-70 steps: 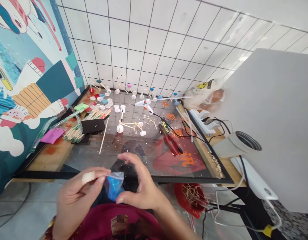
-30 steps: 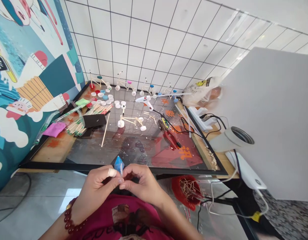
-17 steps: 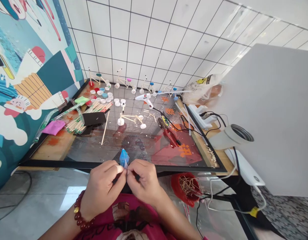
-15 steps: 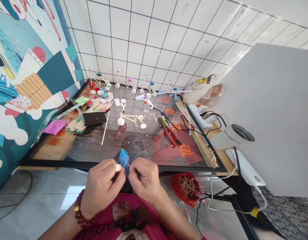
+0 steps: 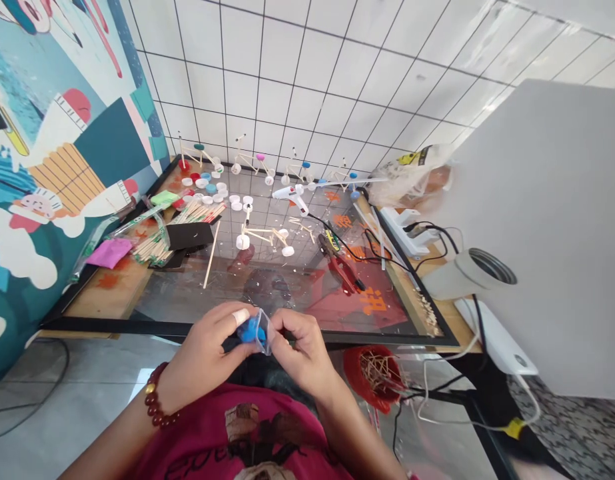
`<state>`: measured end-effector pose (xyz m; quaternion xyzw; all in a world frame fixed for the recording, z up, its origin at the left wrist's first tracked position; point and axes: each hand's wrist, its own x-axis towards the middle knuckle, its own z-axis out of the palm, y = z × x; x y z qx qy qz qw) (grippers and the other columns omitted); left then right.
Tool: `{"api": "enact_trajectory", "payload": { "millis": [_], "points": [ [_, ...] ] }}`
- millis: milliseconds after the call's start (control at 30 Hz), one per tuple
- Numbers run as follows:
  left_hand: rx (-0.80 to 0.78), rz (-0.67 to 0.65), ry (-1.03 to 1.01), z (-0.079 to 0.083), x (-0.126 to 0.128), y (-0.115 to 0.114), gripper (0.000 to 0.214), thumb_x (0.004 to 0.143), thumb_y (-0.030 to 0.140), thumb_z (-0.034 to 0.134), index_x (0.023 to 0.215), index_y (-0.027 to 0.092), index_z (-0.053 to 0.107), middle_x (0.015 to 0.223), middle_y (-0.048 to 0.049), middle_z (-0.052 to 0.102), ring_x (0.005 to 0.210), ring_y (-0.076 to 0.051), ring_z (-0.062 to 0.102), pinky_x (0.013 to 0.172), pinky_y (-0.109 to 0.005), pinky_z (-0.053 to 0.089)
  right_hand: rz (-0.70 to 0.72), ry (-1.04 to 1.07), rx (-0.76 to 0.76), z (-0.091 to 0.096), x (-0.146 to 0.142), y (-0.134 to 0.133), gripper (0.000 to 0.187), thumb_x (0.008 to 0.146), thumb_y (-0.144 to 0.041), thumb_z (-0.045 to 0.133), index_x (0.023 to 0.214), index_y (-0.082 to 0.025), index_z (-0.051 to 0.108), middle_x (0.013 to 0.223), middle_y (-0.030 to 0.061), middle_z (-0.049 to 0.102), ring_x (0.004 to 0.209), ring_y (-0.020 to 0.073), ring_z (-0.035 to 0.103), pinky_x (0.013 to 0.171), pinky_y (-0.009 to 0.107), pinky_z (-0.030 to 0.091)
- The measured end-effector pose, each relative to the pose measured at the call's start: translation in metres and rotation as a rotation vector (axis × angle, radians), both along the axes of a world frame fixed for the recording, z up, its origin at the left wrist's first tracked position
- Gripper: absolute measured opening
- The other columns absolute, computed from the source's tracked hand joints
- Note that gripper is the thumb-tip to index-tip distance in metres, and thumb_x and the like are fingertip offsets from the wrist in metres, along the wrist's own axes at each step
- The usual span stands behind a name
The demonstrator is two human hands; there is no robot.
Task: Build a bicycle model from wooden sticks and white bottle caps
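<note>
The bag [image 5: 258, 331] of blue stuff is held between the two hands, by the counter's [image 5: 137, 327] front edge. The left hand [image 5: 214, 350] is closed round its filled end; the right hand's [image 5: 300, 343] fingertips pinch its clear rim. Its long axis runs sideways, mouth towards the right hand. Beyond stand a stick bike [image 5: 243, 242], a glue gun [image 5: 293, 196] and, further right, pliers [image 5: 341, 268]; nothing blocks the bag.
</note>
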<state>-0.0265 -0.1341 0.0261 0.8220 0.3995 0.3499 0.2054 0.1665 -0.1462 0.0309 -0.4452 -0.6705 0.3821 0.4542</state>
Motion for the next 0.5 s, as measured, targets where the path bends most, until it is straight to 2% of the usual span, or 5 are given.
{"api": "enact_trajectory", "payload": {
  "millis": [67, 200, 367, 433, 500],
  "points": [
    [-0.001, 0.022, -0.031, -0.003, -0.001, 0.001, 0.029, 0.089, 0.025, 0.067, 0.118, 0.021, 0.067, 0.114, -0.0106, 0.071, 0.106, -0.023, 0.067, 0.095, -0.037, 0.056, -0.040, -0.052, 0.027, -0.002, 0.003, 0.001, 0.016, 0.076, -0.013, 0.054, 0.061, -0.019, 0.051, 0.058, -0.0051, 0.048, 0.053, 0.0080, 0.043, 0.052, 0.020, 0.034],
    [0.073, 0.086, -0.066, -0.006, -0.003, 0.002, 0.037, 0.082, 0.029, 0.077, 0.117, 0.021, 0.068, 0.109, -0.0092, 0.070, 0.103, -0.023, 0.067, 0.091, -0.035, 0.056, -0.124, -0.097, 0.107, -0.007, 0.010, 0.003, 0.012, 0.076, -0.011, 0.063, 0.070, -0.019, 0.057, 0.067, -0.0035, 0.053, 0.059, 0.0088, 0.048, 0.056, 0.021, 0.040],
    [0.091, 0.094, -0.084, -0.007, -0.004, 0.006, 0.040, 0.078, 0.027, 0.081, 0.116, 0.020, 0.069, 0.107, -0.0082, 0.071, 0.100, -0.022, 0.067, 0.089, -0.033, 0.056, 0.048, -0.120, 0.198, -0.015, 0.019, 0.008, 0.008, 0.084, -0.015, 0.069, 0.086, -0.022, 0.072, 0.098, 0.0039, 0.061, 0.087, 0.0138, 0.061, 0.075, 0.027, 0.051],
    [0.097, 0.068, -0.089, -0.007, -0.004, 0.007, 0.042, 0.077, 0.028, 0.082, 0.116, 0.021, 0.069, 0.107, -0.0081, 0.071, 0.100, -0.022, 0.067, 0.089, -0.033, 0.056, 0.059, -0.119, 0.200, -0.019, 0.020, 0.010, 0.014, 0.086, -0.017, 0.070, 0.097, -0.025, 0.075, 0.111, 0.0061, 0.062, 0.093, 0.0152, 0.061, 0.082, 0.030, 0.053],
    [0.097, 0.037, -0.093, -0.007, -0.005, 0.007, 0.043, 0.076, 0.028, 0.083, 0.116, 0.021, 0.069, 0.107, -0.0079, 0.071, 0.099, -0.022, 0.067, 0.089, -0.033, 0.055, 0.039, -0.098, 0.201, -0.023, 0.019, 0.011, 0.019, 0.087, -0.021, 0.071, 0.105, -0.027, 0.075, 0.122, 0.0074, 0.061, 0.092, 0.0149, 0.061, 0.084, 0.033, 0.054]
  ]
}}
